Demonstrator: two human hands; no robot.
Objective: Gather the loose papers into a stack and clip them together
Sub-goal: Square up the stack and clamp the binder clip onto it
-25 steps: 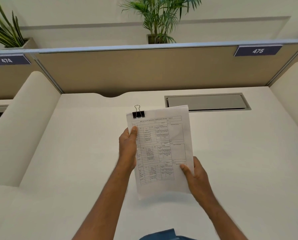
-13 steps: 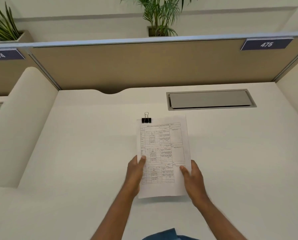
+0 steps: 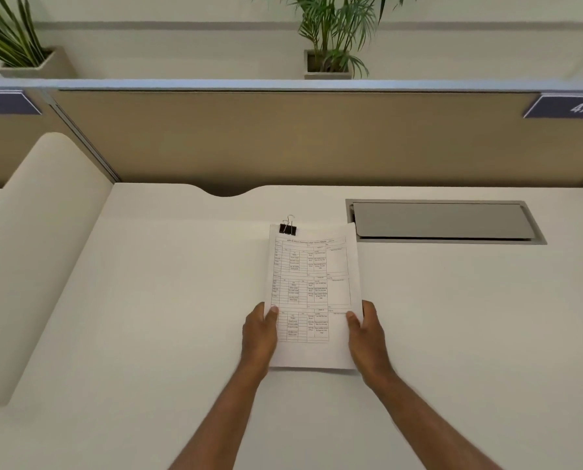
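Left hand [image 3: 260, 329] and right hand [image 3: 367, 330] pinch the stack's [image 3: 312, 293] near side edges, keeping sheets squared; the clip [image 3: 287, 228] binds the far left corner.

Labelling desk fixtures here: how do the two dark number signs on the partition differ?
The left sign sits at the partition's far left and is cut off by the frame edge, so its number shows only partly, apparently 474. The right sign sits at the far right and reads 475 in full. They also slant opposite ways in this wide-angle view. Both are dark plates with pale digits, mounted just under the partition's top rail.
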